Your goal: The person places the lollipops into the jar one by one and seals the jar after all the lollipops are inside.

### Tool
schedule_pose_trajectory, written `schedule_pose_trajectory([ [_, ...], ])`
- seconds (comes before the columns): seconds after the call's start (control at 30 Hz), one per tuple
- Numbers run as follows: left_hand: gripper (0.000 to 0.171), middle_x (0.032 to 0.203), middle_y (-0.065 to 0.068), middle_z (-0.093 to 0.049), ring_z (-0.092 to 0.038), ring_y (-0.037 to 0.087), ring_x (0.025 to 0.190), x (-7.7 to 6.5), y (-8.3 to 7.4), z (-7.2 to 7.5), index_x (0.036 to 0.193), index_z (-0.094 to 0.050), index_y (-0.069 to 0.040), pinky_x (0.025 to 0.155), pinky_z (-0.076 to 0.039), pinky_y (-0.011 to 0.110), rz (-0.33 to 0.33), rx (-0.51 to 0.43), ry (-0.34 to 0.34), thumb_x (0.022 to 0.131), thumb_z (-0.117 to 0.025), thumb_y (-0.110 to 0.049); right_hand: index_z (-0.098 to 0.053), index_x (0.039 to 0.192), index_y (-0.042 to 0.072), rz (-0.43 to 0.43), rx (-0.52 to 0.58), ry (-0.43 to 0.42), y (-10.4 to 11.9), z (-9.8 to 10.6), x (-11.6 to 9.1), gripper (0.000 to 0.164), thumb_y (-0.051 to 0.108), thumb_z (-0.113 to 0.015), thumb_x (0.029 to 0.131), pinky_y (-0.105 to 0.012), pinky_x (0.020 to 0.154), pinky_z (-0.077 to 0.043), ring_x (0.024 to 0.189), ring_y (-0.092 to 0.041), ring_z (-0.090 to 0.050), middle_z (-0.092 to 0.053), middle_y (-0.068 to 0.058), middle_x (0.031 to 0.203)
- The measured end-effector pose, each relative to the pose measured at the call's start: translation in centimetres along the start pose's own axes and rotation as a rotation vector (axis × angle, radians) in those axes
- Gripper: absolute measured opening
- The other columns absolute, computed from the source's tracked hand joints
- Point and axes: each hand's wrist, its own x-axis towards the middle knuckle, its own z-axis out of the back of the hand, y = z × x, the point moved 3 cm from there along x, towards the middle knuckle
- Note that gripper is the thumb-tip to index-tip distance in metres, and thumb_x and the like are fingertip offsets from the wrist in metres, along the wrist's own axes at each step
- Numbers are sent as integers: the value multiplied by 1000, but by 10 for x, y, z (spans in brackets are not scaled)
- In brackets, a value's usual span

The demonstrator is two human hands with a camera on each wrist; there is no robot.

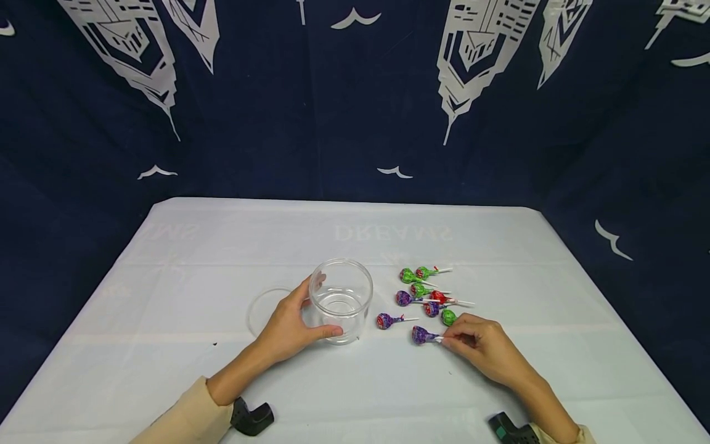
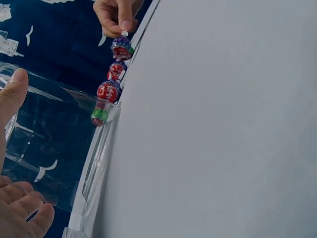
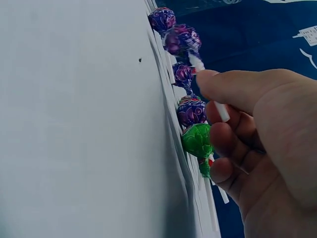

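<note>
My left hand (image 1: 288,327) holds a clear jar (image 1: 345,302) that stands upright on the white table, thumb at the front and fingers round its far left side. In the left wrist view the thumb (image 2: 14,94) lies along the clear wall. To the right, my right hand (image 1: 485,345) pinches the white stick of a purple lollipop (image 1: 421,335), its wrapped head pointing toward the jar. The right wrist view shows that lollipop (image 3: 182,40) between thumb and forefinger, raised at a tilt. Close by lies a green lollipop (image 1: 448,317), partly hidden behind the right hand.
Several wrapped lollipops lie behind the right hand, among them a red one (image 1: 439,296) and a green one (image 1: 407,275). A single purple lollipop (image 1: 384,320) lies nearer the jar. Left of the jar, partly behind the left hand, is a clear round disc (image 1: 251,313). A dark patterned cloth (image 1: 249,135) hangs behind the table.
</note>
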Motion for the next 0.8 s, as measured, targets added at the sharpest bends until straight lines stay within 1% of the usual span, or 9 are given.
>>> schedule_pose_trajectory([
  [0.2, 104, 138, -5, -42, -42, 11, 122, 0, 0, -1, 144, -27, -25, 97, -41, 33, 26, -4, 7, 58, -77, -57, -67, 81, 24, -28, -39, 3, 5, 5, 2, 16, 9, -73, 78, -16, 49, -42, 63, -3, -49, -56, 15, 78],
  [0.47, 104, 138, -4, -42, -41, 11, 122, 0, 0, 0, 144, -28, -23, 97, -41, 32, 16, -2, 3, 59, -77, -57, -68, 80, 19, -15, -40, -8, 14, 12, 6, 12, 8, -72, 78, -19, 51, -43, 65, -4, -49, -56, 15, 78],
  [0.7, 105, 138, -4, -42, -41, 12, 123, 0, 1, 0, 144, -26, -24, 97, -41, 33, 17, -5, 9, 59, -77, -57, -67, 81, 21, 37, -36, -58, 20, 22, 14, 18, 5, -73, 77, -19, 51, -39, 67, -4, -49, -57, 14, 78],
  [0.8, 105, 138, -4, -42, -41, 11, 123, 0, 1, 0, 144, -26, -25, 97, -41, 33, 18, -5, 6, 59, -77, -57, -66, 81, 21, 45, -32, -72, 24, 25, 19, 19, 3, -73, 76, -20, 51, -39, 66, -5, -49, -58, 13, 79],
])
